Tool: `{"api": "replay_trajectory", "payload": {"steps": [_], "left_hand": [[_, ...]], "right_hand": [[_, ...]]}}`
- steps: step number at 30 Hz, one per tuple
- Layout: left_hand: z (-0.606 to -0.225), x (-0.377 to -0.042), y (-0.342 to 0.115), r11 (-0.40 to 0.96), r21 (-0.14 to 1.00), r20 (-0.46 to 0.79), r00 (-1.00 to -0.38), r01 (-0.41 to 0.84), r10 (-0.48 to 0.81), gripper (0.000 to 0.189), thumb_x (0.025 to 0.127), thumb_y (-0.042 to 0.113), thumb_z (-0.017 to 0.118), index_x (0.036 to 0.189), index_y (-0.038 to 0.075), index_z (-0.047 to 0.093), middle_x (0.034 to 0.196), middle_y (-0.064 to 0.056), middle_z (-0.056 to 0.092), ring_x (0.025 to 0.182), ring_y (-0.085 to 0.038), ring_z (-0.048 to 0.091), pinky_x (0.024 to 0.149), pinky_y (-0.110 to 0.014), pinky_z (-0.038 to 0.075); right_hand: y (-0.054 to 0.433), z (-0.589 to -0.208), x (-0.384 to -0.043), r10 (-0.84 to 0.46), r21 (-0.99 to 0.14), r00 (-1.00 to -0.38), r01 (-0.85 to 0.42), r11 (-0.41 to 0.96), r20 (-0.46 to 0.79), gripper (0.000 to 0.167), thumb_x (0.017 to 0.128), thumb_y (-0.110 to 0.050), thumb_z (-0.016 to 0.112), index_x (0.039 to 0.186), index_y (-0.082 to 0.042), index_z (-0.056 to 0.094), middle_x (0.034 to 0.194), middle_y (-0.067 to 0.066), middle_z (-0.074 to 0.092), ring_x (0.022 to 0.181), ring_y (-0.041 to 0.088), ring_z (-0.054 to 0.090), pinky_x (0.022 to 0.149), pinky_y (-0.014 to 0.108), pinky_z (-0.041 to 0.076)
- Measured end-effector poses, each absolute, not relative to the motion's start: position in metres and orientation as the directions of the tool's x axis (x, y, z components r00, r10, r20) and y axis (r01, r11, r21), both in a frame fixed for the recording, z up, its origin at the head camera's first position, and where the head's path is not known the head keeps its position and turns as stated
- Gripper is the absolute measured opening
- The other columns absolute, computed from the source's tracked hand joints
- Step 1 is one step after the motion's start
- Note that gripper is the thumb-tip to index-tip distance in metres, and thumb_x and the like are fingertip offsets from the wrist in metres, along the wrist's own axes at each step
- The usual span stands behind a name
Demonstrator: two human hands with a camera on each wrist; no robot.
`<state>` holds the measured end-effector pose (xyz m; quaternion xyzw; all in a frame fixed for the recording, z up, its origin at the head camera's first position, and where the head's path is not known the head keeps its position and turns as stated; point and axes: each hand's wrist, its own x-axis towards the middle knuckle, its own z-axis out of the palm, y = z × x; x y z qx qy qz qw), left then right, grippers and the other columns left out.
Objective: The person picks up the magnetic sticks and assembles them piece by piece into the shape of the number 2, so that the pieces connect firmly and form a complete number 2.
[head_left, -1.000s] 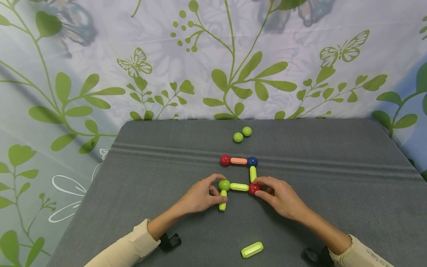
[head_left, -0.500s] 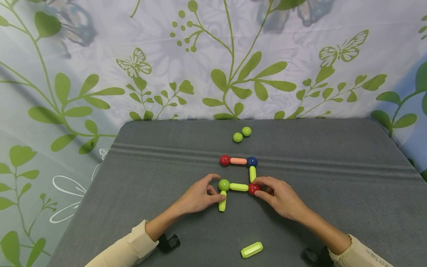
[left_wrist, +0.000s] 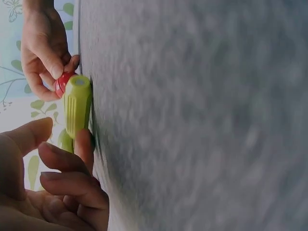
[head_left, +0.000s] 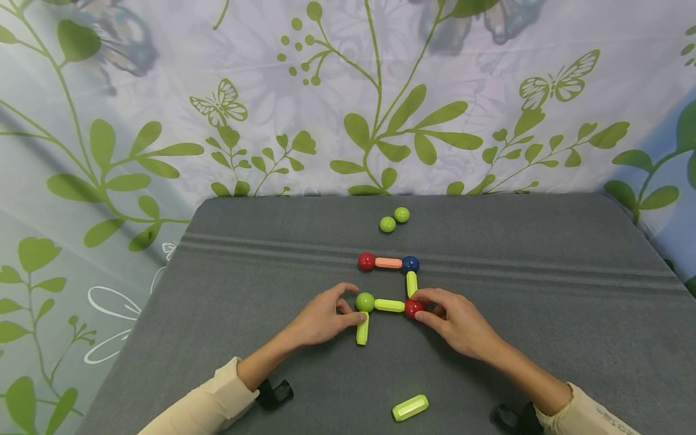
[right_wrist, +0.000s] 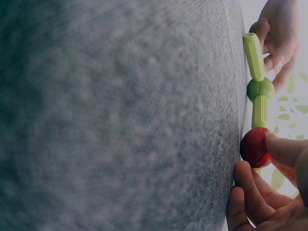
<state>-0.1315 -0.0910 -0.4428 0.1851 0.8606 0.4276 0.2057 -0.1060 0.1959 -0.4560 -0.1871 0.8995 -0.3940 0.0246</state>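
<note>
In the head view, my right hand [head_left: 462,323] pinches a red ball [head_left: 411,310] at the corner of a chain of balls and magnetic sticks; the right wrist view shows the thumb on this red ball [right_wrist: 254,147]. A yellow-green stick [head_left: 389,306] links it to a green ball [head_left: 365,302], from which another yellow-green stick [head_left: 362,332] points towards me. My left hand [head_left: 321,319] is spread loosely beside that ball and stick. From the left wrist, its thumb shows apart from the near stick [left_wrist: 78,106], with a fingertip right at the stick's far end.
Farther back, a yellow-green stick [head_left: 411,283] runs to a blue ball [head_left: 411,264], then an orange stick [head_left: 388,263] and a red ball [head_left: 367,261]. Two green balls [head_left: 388,224] lie near the back edge. A loose yellow-green stick [head_left: 410,408] lies in front on the grey surface [head_left: 272,266].
My left index finger has drawn slightly back from the green ball, and the left thumb has shifted up along the near stick. My right hand keeps its pinch on the red ball.
</note>
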Motion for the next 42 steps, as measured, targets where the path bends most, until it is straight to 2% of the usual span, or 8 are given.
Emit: {"api": "replay_trajectory", "payload": {"steps": [5, 12, 14, 19, 23, 28, 33, 42], "left_hand": [[-0.434, -0.143, -0.095, 0.516, 0.840, -0.153, -0.840, 0.167, 0.521, 0.047, 0.095, 0.025, 0.068, 0.133, 0.001, 0.054, 0.081, -0.002, 0.068, 0.061, -0.012, 0.053, 0.057, -0.029, 0.043], [-0.417, -0.169, -0.090, 0.418, 0.892, -0.085, -0.843, 0.173, 0.531, 0.042, 0.098, 0.022, 0.064, 0.134, 0.001, 0.054, 0.092, -0.017, 0.068, 0.065, -0.034, 0.056, 0.058, -0.031, 0.046], [-0.416, -0.177, -0.084, 0.399, 0.899, -0.064, -0.850, 0.178, 0.523, 0.040, 0.098, 0.021, 0.063, 0.132, 0.001, 0.055, 0.095, -0.019, 0.067, 0.064, -0.034, 0.056, 0.057, -0.031, 0.046], [-0.416, -0.196, -0.068, 0.362, 0.913, -0.006, -0.881, 0.188, 0.474, 0.032, 0.099, 0.017, 0.062, 0.127, 0.002, 0.060, 0.097, -0.021, 0.065, 0.056, -0.023, 0.049, 0.054, -0.029, 0.043], [-0.413, -0.214, -0.056, 0.355, 0.910, 0.052, -0.910, 0.213, 0.412, 0.026, 0.098, 0.017, 0.064, 0.122, 0.005, 0.064, 0.097, -0.016, 0.065, 0.057, -0.022, 0.050, 0.054, -0.028, 0.042], [-0.409, -0.238, -0.042, 0.401, 0.883, 0.094, -0.931, 0.242, 0.354, 0.026, 0.098, 0.019, 0.065, 0.121, 0.006, 0.066, 0.101, -0.007, 0.066, 0.072, -0.023, 0.058, 0.062, -0.031, 0.046], [-0.408, -0.257, -0.028, 0.476, 0.851, 0.050, -0.936, 0.222, 0.348, 0.028, 0.098, 0.022, 0.064, 0.122, 0.006, 0.066, 0.112, -0.007, 0.064, 0.096, -0.023, 0.060, 0.076, -0.036, 0.048], [-0.418, -0.278, -0.015, 0.608, 0.778, -0.046, -0.951, 0.157, 0.306, 0.029, 0.099, 0.025, 0.063, 0.124, 0.010, 0.066, 0.119, -0.009, 0.063, 0.107, -0.026, 0.058, 0.086, -0.040, 0.047]], "right_hand": [[0.195, -0.456, -0.106, -0.358, -0.723, -0.929, -0.310, 0.618, 0.092, 0.028, 0.091, -0.015, 0.073, 0.119, -0.014, 0.068, 0.098, -0.005, 0.065, 0.065, 0.005, 0.053, 0.057, 0.026, 0.045], [0.196, -0.456, -0.105, -0.353, -0.725, -0.931, -0.305, 0.617, 0.091, 0.029, 0.091, -0.015, 0.073, 0.119, -0.012, 0.068, 0.098, -0.004, 0.066, 0.065, 0.005, 0.053, 0.057, 0.027, 0.045], [0.197, -0.456, -0.105, -0.354, -0.724, -0.931, -0.303, 0.620, 0.086, 0.029, 0.091, -0.015, 0.073, 0.120, -0.012, 0.068, 0.099, -0.004, 0.066, 0.065, 0.005, 0.053, 0.057, 0.027, 0.045], [0.198, -0.456, -0.105, -0.357, -0.720, -0.931, -0.298, 0.626, 0.075, 0.030, 0.091, -0.015, 0.073, 0.120, -0.013, 0.067, 0.100, -0.004, 0.065, 0.066, 0.005, 0.054, 0.058, 0.027, 0.046], [0.197, -0.457, -0.106, -0.358, -0.719, -0.931, -0.300, 0.626, 0.077, 0.030, 0.091, -0.015, 0.073, 0.120, -0.012, 0.068, 0.101, -0.004, 0.066, 0.067, 0.005, 0.054, 0.058, 0.027, 0.046], [0.197, -0.457, -0.106, -0.355, -0.718, -0.931, -0.302, 0.627, 0.082, 0.029, 0.091, -0.015, 0.073, 0.120, -0.013, 0.068, 0.099, -0.005, 0.065, 0.066, 0.005, 0.054, 0.058, 0.027, 0.046], [0.198, -0.457, -0.107, -0.354, -0.717, -0.931, -0.309, 0.625, 0.092, 0.028, 0.091, -0.016, 0.073, 0.119, -0.015, 0.068, 0.099, -0.006, 0.065, 0.065, 0.005, 0.054, 0.057, 0.027, 0.046], [0.195, -0.455, -0.108, -0.364, -0.724, -0.928, -0.305, 0.619, 0.080, 0.028, 0.092, -0.016, 0.072, 0.120, -0.016, 0.068, 0.101, -0.006, 0.065, 0.065, 0.005, 0.054, 0.058, 0.027, 0.046]]}}
